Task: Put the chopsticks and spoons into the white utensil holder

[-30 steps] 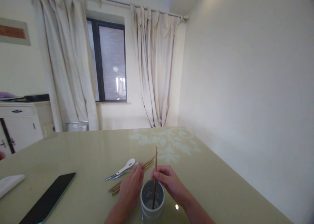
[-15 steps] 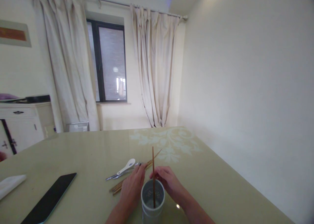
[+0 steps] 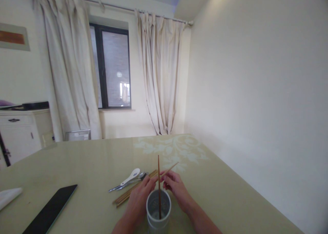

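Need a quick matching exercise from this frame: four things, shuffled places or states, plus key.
1. cup
2. black slab
3. cutlery
4. left hand

A. beside the bundle of sticks, partly white
B. over the bundle of sticks
C. has one stick standing in it
D. lies flat on the left part of the table

Pairs: 1-C, 2-D, 3-A, 4-B

A black slab [image 3: 52, 208] lies on the counter [image 3: 94, 165] near a white object [image 3: 10, 196]; pale curtains [image 3: 69, 73] flank a dark-framed window [image 3: 116, 66], right of a white cabinet [image 3: 20, 136]
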### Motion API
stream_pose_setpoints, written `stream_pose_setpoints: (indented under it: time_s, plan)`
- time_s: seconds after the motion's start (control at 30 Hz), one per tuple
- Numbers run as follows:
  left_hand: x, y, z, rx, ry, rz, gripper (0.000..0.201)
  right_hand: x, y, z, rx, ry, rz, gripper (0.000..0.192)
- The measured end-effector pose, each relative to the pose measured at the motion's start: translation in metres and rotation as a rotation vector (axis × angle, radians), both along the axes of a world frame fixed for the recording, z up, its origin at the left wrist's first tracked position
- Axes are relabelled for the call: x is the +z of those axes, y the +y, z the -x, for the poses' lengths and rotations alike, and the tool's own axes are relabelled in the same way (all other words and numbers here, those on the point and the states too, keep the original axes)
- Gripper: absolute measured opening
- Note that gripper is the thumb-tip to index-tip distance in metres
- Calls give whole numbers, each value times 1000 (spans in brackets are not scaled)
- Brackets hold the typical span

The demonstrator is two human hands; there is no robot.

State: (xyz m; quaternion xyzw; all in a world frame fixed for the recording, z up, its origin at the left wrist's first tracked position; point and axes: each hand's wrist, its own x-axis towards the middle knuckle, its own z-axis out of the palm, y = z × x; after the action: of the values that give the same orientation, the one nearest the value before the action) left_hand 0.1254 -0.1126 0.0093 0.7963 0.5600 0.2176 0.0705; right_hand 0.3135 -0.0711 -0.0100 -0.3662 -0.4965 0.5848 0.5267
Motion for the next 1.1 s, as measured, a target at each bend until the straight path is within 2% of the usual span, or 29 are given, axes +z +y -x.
stream_pose_setpoints:
  time_s: [0.1,0.2,0.27,0.37,0.43,0.5,0.6,0.73,0.9,1.0,1.1]
  plan:
    - [-1,1,2,21,20,-3,47,3,-3,1,22,13,-35,48]
    - [-12,6,5,5,4,-83,48,5,-4,3,14,-10,-65,48]
    - [-23,12,8,-24,-24,-187,44,8,-4,3,-43,-18,-94,51]
    - [-35,22,15,-15,-75,-352,39,19,-2,-6,-218,60,-134,54]
    - [-38,27,22,54,-82,-400,40,30,-1,-17,-356,148,-158,53]
    - [-38,29,28,152,-41,-378,39,40,1,-29,-467,239,-186,53]
    - [-35,28,35,294,85,-282,36,52,2,-42,-524,376,-217,54]
    - [-34,26,39,363,203,-172,35,59,-5,-40,-432,437,-240,51]
    - [-36,28,39,356,201,-138,36,61,-21,-23,-286,269,-333,42]
    - [-34,27,39,315,168,-118,34,61,-27,-17,-223,149,-378,41]
    - [-31,25,37,242,124,-77,30,59,-30,-14,-133,53,-351,42]
